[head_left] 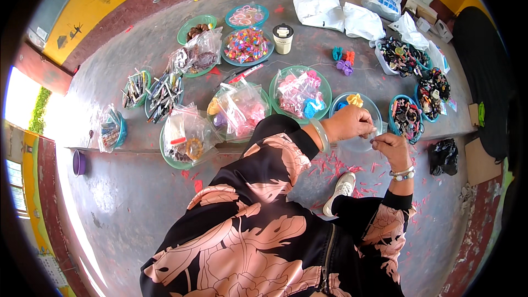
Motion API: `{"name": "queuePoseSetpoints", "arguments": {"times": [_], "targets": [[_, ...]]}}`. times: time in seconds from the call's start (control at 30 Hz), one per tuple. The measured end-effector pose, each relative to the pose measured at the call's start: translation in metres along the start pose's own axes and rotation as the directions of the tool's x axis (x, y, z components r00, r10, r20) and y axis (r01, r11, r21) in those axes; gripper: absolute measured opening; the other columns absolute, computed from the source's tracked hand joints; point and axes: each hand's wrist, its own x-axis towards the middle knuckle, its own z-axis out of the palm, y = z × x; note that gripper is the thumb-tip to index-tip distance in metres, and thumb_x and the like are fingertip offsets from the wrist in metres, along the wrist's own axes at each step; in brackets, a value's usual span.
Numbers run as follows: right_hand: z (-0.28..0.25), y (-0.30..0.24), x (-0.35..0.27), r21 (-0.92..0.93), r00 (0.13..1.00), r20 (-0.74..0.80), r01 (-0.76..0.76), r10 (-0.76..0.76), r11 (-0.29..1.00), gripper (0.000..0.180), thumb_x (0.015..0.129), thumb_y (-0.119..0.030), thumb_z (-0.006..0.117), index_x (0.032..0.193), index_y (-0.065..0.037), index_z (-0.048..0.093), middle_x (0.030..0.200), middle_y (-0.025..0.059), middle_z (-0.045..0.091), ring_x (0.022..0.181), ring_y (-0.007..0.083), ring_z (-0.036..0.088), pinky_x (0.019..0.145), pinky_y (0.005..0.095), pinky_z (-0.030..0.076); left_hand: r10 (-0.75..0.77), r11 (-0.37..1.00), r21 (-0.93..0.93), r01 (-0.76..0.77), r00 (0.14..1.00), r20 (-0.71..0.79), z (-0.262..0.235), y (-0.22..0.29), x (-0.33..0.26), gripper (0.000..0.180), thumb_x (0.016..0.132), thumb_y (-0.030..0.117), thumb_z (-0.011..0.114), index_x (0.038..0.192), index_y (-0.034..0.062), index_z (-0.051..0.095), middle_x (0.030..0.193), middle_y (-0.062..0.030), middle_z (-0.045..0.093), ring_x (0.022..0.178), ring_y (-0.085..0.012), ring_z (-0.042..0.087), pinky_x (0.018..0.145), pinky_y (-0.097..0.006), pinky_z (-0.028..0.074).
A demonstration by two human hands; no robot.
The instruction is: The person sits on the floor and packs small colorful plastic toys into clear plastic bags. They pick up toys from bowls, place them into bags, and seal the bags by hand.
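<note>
My left hand (347,123), with a pale bangle at the wrist, reaches over a clear plastic bowl (375,111). Its thumb and fingers are pinched together around something too small to make out. Close by on the right, my right hand (392,149) wears bracelets and is also closed in a pinch; what it holds cannot be made out. The fingertips of both hands are a short way apart at the bowl's right side. Inside the bowl, beyond my left hand, lie a yellow claw-like hair clip (355,100) and something blue.
A green plate (328,80) of bagged pink and blue pieces sits left of the bowl. Baskets of dark hair ties (407,115) stand right. Farther back are a lidded cup (282,38), loose claw clips (345,66) and white bags (318,10). Red scraps (335,168) litter the lower floor.
</note>
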Motion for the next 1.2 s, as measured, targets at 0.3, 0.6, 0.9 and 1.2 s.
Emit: {"name": "queuePoseSetpoints", "arguments": {"times": [0.3, 0.6, 0.9, 1.2], "targets": [[0.003, 0.005, 0.004, 0.187, 1.0, -0.016, 0.018, -0.015, 0.982, 0.011, 0.075, -0.002, 0.062, 0.083, 0.003, 0.065, 0.068, 0.003, 0.062, 0.062, 0.0073, 0.055, 0.056, 0.0195, 0.042, 0.042, 0.992, 0.12, -0.047, 0.998, 0.043, 0.0, 0.005, -0.001, 0.014, 0.079, 0.011, 0.061, 0.077, -0.0037, 0.06, 0.066, -0.0045, 0.059, 0.061, -0.0086, 0.056, 0.057, -0.024, 0.045], [0.007, 0.0, 0.002, 0.078, 1.0, -0.021, 0.012, -0.01, 0.997, 0.009, 0.074, -0.002, 0.062, 0.081, 0.004, 0.065, 0.067, 0.004, 0.062, 0.062, 0.0064, 0.054, 0.055, 0.0195, 0.041, 0.023, 0.982, 0.188, -0.023, 1.0, 0.002, 0.002, 0.002, -0.001, 0.014, 0.078, 0.012, 0.061, 0.079, -0.0023, 0.061, 0.067, -0.0052, 0.06, 0.06, -0.0091, 0.056, 0.057, -0.024, 0.044], [0.003, 0.014, 0.009, 0.212, 0.977, -0.209, 0.011, 0.034, 0.977, 0.005, 0.075, -0.002, 0.062, 0.075, 0.002, 0.064, 0.062, 0.001, 0.058, 0.057, 0.0057, 0.049, 0.053, 0.0193, 0.037, 0.416, 0.891, 0.359, -0.279, 0.817, -0.398, 0.013, -0.003, 0.004, 0.015, 0.074, 0.014, 0.064, 0.078, 0.0001, 0.058, 0.07, -0.0095, 0.059, 0.07, -0.0181, 0.058, 0.061, -0.029, 0.045], [0.014, 0.016, 0.016, 0.244, 0.936, -0.351, 0.105, -0.013, 0.964, 0.008, 0.076, -0.001, 0.061, 0.083, 0.003, 0.065, 0.068, 0.0028, 0.06, 0.062, 0.0067, 0.052, 0.057, 0.019, 0.041, 0.231, 0.956, 0.225, -0.19, 0.958, -0.172, 0.036, -0.016, -0.002, 0.015, 0.084, 0.015, 0.058, 0.08, 0.0005, 0.056, 0.061, -0.0039, 0.053, 0.057, -0.0079, 0.048, 0.05, -0.025, 0.039]]}}
